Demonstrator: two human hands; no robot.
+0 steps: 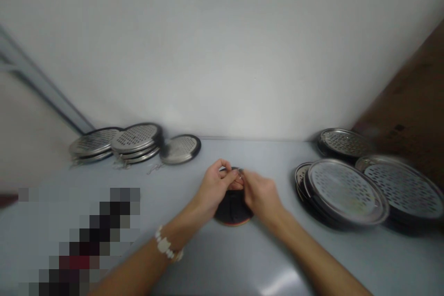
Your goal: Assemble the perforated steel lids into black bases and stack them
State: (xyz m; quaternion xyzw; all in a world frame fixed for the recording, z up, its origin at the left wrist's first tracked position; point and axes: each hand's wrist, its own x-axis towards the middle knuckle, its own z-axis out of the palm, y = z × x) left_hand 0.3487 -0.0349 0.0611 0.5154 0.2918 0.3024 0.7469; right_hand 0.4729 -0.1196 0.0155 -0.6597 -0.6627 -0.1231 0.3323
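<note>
My left hand (215, 186) and my right hand (261, 193) meet over a dark round disc (233, 212) lying on the pale table (222, 259). Both hands have their fingers curled. Their fingertips pinch together at the disc's far edge, where a small metal part (240, 172) shows between them. The disc is mostly hidden under the hands; a reddish rim shows at its near edge. A beaded bracelet (168, 245) is on my left wrist.
Stacks of perforated metal discs (135, 138) lie at the back left, with one single disc (181, 149) beside them. More perforated metal trays (347, 192) are piled at the right. A white wall (222, 46) stands behind. A blurred patch covers the lower left.
</note>
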